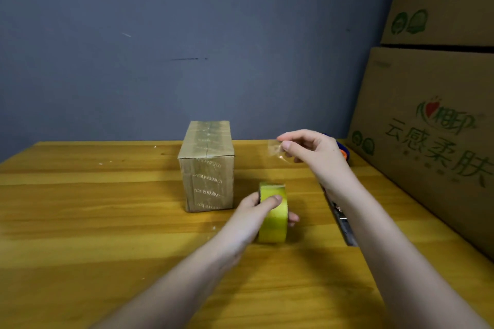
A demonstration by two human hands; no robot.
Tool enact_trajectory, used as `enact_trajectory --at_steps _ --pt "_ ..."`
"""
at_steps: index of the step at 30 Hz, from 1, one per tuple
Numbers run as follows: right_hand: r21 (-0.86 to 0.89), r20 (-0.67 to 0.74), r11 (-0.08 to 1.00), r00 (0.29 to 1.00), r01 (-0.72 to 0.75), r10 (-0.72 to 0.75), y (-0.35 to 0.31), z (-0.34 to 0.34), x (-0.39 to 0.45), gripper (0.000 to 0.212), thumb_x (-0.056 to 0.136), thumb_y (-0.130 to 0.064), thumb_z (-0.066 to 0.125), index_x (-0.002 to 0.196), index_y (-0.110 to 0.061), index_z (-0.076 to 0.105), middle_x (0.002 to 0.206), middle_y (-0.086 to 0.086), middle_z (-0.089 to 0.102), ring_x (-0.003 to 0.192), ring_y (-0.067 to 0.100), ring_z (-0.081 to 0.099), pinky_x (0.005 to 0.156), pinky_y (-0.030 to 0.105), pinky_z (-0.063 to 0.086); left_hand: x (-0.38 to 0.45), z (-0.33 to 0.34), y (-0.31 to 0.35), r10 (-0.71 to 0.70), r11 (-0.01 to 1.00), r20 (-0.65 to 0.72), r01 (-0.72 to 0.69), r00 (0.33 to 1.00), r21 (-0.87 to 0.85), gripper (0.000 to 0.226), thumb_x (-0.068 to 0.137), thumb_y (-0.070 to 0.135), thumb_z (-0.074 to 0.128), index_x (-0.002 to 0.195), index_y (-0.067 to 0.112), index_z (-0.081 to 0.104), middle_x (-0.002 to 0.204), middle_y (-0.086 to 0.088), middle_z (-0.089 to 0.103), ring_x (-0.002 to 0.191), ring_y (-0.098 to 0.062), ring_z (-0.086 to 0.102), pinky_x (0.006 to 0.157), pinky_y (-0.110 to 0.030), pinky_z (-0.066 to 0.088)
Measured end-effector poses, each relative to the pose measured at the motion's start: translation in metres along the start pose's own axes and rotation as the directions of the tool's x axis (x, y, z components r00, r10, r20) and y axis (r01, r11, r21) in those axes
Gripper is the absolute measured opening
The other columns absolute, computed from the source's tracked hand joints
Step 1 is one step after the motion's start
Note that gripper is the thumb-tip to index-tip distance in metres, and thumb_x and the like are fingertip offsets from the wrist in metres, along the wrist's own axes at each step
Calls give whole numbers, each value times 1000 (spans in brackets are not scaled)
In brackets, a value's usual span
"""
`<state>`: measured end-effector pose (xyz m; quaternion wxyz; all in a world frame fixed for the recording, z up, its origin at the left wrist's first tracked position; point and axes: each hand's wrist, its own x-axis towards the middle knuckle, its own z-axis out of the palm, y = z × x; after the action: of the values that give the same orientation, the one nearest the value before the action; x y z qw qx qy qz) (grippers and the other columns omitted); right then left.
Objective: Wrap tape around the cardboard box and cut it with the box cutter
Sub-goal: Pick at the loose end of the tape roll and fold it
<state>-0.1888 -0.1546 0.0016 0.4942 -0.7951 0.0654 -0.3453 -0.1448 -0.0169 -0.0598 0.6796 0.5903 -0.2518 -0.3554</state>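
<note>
left hand (256,208) grips yellow tape roll (273,212) upright on wooden table (107,222). right hand (311,148), at 1 o'clock from roll, pinches clear tape end (275,148). cardboard box (207,165) stands at 11 o'clock. box cutter (340,218) lies at 3 o'clock, partly hidden.

Packing/storage corner, prob. a small stockroom or home shipping spot.
Wooden table (107,222) w/ bare blue-grey wall (160,35) behind it; big printed shipping cartons (433,120) stacked two high at table's right edge; small taped cardboard box (207,165) and tape roll (273,212) near table's middle.
</note>
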Motion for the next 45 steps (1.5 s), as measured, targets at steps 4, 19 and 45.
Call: enact_trajectory --at_steps 4,19,45 --pt "-51 61 998 997 -37 40 -1 -3 2 17 90 -8 58 100 -11 71 81 -4 67 68 -3 60 63 14 49 -5 0 2 3 1000 9 -3 1000 9 12 96 12 44 89 10 53 60 -7 69 53 -16 66 53 -22 52" --pt "-164 63 986 998 -7 17 -5 -3 6 14 89 -8 57 91 -13 70 77 -9 63 59 -7 57 60 8 47 -3 -7 0 25 993 34 -28 999 115 5 95 10 42 95 7 46 54 -4 64 49 -15 61 51 -22 46" --pt "-287 -86 955 991 70 -98 5 7 -11 7 86 -21 64 85 -17 69 80 -8 67 79 7 61 74 30 54 -18 -22 10 234 961 24 -235 972 146 32 93 31 46 83 2 55 45 -9 56 36 -17 51 39 -19 41"
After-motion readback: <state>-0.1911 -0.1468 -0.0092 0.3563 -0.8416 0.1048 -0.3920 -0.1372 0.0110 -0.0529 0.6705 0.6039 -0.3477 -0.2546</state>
